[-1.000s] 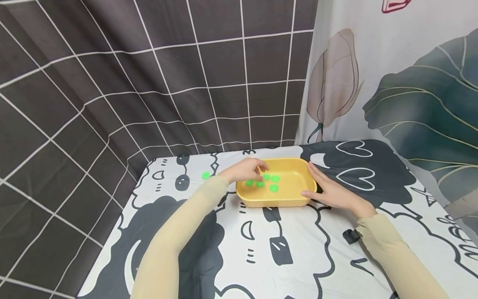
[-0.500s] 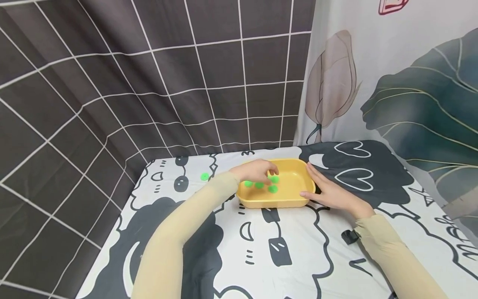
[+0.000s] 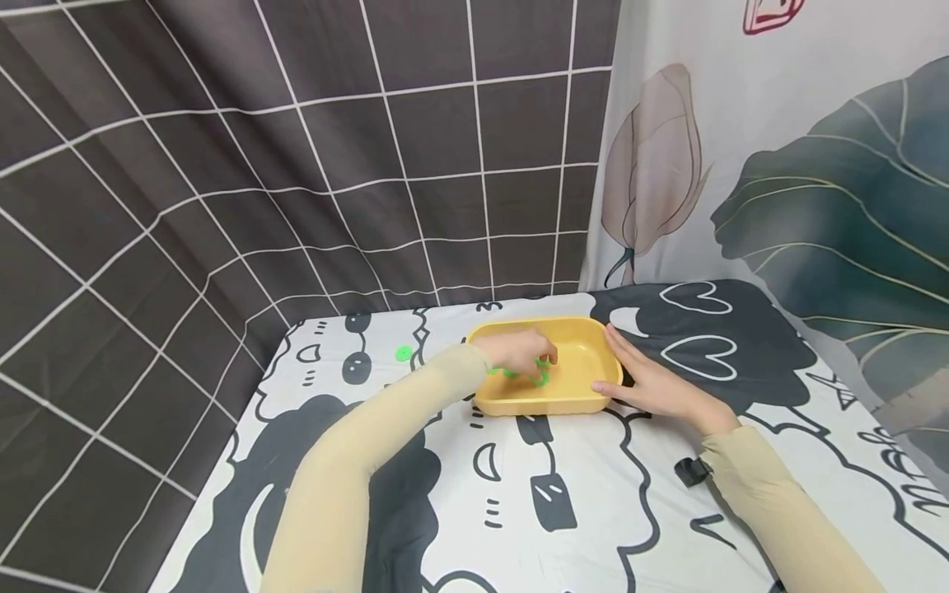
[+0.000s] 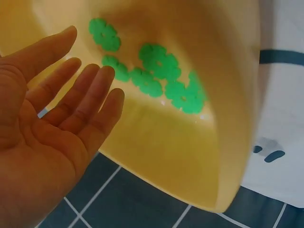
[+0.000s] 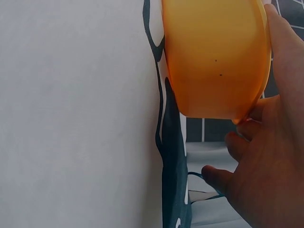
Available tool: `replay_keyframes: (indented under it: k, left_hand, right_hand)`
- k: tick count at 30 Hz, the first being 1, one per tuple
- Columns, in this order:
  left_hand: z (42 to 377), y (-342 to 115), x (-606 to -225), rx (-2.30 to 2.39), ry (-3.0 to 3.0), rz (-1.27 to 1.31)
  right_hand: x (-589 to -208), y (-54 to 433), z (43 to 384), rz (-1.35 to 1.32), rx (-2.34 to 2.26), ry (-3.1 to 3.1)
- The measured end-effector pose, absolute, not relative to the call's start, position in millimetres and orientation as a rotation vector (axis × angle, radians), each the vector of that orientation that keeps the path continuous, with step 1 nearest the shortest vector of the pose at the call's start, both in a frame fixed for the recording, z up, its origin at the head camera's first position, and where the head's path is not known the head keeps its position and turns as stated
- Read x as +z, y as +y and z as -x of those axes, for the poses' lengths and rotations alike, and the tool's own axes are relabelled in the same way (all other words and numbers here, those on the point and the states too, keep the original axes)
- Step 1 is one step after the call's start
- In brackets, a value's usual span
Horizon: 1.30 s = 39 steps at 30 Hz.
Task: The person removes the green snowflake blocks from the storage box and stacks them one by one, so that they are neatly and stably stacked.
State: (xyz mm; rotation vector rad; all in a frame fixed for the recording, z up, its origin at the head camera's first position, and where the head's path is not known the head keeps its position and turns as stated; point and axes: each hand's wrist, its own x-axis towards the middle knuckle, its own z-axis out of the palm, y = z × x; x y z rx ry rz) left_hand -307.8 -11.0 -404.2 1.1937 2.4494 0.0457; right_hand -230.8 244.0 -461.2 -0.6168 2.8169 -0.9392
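A shallow yellow plastic basin stands on the patterned cloth, seen in the head view. Several green flower-shaped pieces lie on its bottom, some touching each other, as the left wrist view shows. My left hand reaches into the basin just above them, partly covering them in the head view. Its fingers are loosely bent, and nothing shows between them and the thumb. My right hand rests against the basin's right end with thumb and fingers spread, touching the rim. One more green piece lies outside, left of the basin.
The white cloth with black cartoon drawings covers the surface. A dark gridded curtain hangs behind and at the left. A leaf-printed curtain hangs at the right. A small black object sits by the right sleeve.
My left hand has moved right and deeper into the basin, over the green pieces. My right hand stays at the basin's right end. The view has shifted slightly.
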Motion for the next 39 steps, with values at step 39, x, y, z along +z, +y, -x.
replay_keyframes:
  k: [39]
  left_hand:
    - [316, -21, -425, 0.177, 2.429, -1.153]
  right_hand:
    - [-457, 243, 228, 0.668, -0.792, 2.916]
